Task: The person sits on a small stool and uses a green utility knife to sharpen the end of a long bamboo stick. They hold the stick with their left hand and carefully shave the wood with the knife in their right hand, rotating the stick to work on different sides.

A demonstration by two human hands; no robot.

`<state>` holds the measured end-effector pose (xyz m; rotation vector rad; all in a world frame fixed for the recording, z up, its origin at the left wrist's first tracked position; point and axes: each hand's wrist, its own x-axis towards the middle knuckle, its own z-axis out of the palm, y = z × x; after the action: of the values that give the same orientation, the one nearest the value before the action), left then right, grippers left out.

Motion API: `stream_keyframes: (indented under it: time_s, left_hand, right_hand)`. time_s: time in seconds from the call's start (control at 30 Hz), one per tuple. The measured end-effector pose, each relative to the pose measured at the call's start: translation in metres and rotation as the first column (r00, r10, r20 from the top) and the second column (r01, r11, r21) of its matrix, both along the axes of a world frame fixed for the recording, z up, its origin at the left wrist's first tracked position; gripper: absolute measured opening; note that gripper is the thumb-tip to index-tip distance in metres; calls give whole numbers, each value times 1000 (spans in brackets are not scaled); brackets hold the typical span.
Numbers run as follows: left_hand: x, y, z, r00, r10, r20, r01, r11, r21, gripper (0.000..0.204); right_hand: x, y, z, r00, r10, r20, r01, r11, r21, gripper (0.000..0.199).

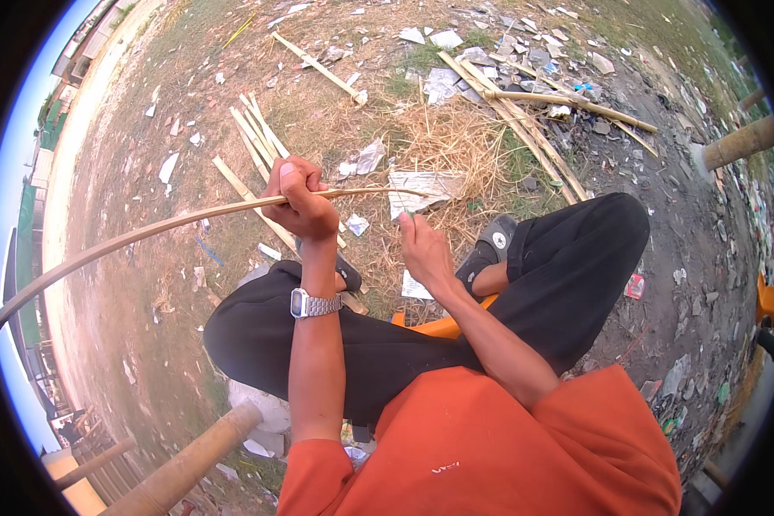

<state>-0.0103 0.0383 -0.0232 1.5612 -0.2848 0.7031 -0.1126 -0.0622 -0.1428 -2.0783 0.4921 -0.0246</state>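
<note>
My left hand (305,202), with a watch at its wrist, is closed around a long bamboo strip (159,225). The strip bends down toward the left rim of the view, and its thin end points right, past my fist. Just below that thin end, my right hand (427,256) has its thumb and forefinger pinched together. Whatever lies between those fingertips is too small to make out; a trace of green shows there. Beneath the hands, white paper scraps (421,193) lie on the ground beside a heap of pale shavings (456,146).
Split bamboo pieces (254,138) lie ahead on the left, and longer poles (525,120) lie ahead on the right. Thick bamboo posts (189,456) stand at lower left and far right. An orange seat (443,328) shows between my legs. Litter covers the dirt.
</note>
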Motion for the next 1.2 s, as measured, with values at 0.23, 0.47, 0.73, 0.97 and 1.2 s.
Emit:
stream_keyframes:
  time_s: [0.23,0.47,0.73,0.97,1.2]
  left_hand:
    - [5,0,-1,999,-11,-47,9,999,-53,37]
    - [6,-3,-1,999,-42,-22,41,998,-44,38]
    - [3,-10,3,999,31,-38,-29,998,50,38]
    - [-3,-12,1,1000,-9,-20,9,1000,9,35]
    - [2,-10,4,997,53,-62,-52,999,11,34]
  right_hand:
    - [19,14,42,991,111,80,-117,990,75,47]
    - [14,-23,-66,974,-22,-225,23,1000,2,56]
    - [40,-24,-79,971,-41,-234,37,999,-22,58]
    - [39,-41,-125,913,-91,-397,75,996,-56,59]
    - [52,-53,-153,918,-27,-396,-18,994,-109,59]
